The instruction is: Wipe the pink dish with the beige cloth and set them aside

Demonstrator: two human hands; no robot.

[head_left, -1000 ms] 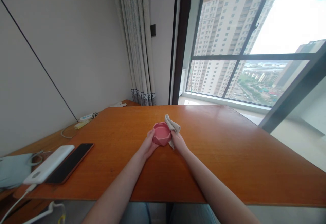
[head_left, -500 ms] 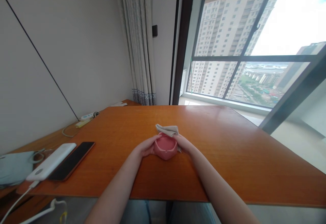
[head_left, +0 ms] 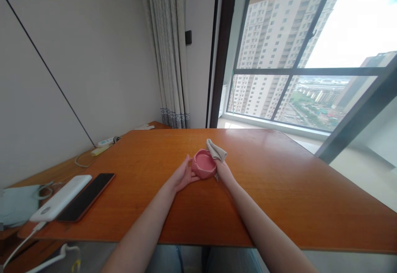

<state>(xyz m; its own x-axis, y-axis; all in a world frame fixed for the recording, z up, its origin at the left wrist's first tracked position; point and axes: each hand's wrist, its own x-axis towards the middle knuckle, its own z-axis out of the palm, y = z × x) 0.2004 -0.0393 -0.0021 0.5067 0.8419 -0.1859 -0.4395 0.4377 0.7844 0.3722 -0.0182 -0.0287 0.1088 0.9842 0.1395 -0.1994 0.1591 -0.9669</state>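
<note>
A pink bowl (head_left: 204, 173) with a faceted, uneven rim is between my hands over the middle of the table, its opening facing up and towards me. My left hand (head_left: 183, 174) is at the bowl's left side, thumb raised and fingers apart, with fingertips reaching its lower wall. At the right side, my right hand (head_left: 224, 171) is closed on a light grey cloth (head_left: 217, 151). One folded end of the cloth sticks up behind the rim, and a small corner hangs below the hand. The right fingertips are hidden by the cloth and bowl.
On the left of the wooden table (head_left: 279, 190) lie a white power bank (head_left: 62, 196) with a cable and a dark phone (head_left: 87, 196). A grey pouch (head_left: 20, 204) and a power strip (head_left: 107, 142) are farther left. A window (head_left: 304, 70) stands beyond.
The bowl has moved slightly away from me and its opening has turned. My left hand has loosened, its fingers spreading. The cloth has shifted right and up with my right hand.
</note>
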